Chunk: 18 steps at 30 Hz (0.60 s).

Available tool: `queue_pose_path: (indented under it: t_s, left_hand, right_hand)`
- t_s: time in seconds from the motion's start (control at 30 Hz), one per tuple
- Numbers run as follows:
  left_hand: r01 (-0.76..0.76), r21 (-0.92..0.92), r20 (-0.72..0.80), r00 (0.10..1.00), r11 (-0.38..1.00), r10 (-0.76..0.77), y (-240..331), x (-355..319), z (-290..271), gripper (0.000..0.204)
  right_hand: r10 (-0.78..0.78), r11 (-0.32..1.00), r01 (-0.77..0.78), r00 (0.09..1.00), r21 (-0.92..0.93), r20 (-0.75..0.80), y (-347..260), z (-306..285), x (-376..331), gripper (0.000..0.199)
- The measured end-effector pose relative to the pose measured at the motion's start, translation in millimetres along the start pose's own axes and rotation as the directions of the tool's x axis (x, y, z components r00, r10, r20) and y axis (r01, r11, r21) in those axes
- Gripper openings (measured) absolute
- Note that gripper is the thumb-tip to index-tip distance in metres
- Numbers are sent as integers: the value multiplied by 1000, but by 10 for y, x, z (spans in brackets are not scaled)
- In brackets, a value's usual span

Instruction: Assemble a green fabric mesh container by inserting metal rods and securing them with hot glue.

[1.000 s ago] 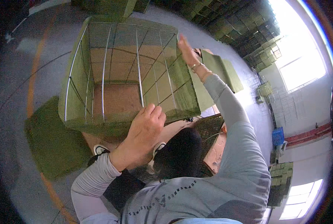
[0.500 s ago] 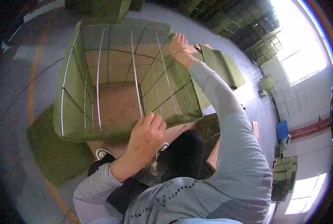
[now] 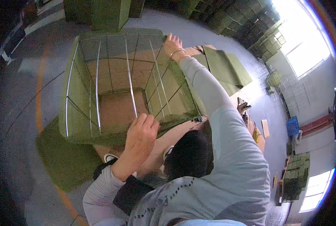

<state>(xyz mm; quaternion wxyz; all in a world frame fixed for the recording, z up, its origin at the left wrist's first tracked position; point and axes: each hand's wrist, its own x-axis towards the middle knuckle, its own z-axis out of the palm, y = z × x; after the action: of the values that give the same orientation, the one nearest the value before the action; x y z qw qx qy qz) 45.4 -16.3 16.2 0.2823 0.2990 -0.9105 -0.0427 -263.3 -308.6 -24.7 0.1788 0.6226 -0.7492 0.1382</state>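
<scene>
the wire-framed box [image 3: 96, 139], covered in green sheet material, serves as the landmark. it stands in front of the person and largely to the left of both hands, with its barred opening toward the viewer. thin metal rods [image 3: 130, 75] cross this opening from the near rim to the far rim; because the lens bends the edges, the box's true long axis cannot be judged with confidence. a brown panel [image 3: 117, 107] shows deep within it.

the principal relation is a diagonal one. the left hand [image 3: 142, 135] lies at the near rim of the box, right of its middle, at the lower end of one rod; the right hand [image 3: 173, 47] lies at the far right corner, its arm extended alongside the right wall. the left hand is thus the nearer to the body.

the left fingers are curled nearly closed, apparently on the near rim, though their tips are hidden. the right fingers are mostly extended and slightly parted at the corner, with no evident grasp; the thumb cannot be made out.

to the left of the box, near it, lies a dark green piece [image 3: 66, 162]; to its right, beyond the right arm, lie flat green sheets [image 3: 226, 67].
</scene>
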Motion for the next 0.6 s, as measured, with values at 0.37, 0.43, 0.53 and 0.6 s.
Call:
queue_pose_path:
  t_s: [0.37,0.43,0.53,0.6]
  left_hand:
    - [-26,5,-44,999,1000,27,-30,36,60,6]
    - [-30,-8,-31,999,1000,30,-27,41,93,6]
    - [-29,-43,-43,999,999,27,18,121,41,6]
    - [-33,-68,-50,998,997,30,38,126,73,6]
  right_hand:
    - [539,546,-704,711,454,452,851,410,679,44]
    - [546,734,-605,796,307,262,548,437,528,45]
    - [445,895,-445,896,-34,-17,463,313,469,46]
    - [298,905,-326,944,-272,-140,373,303,332,48]
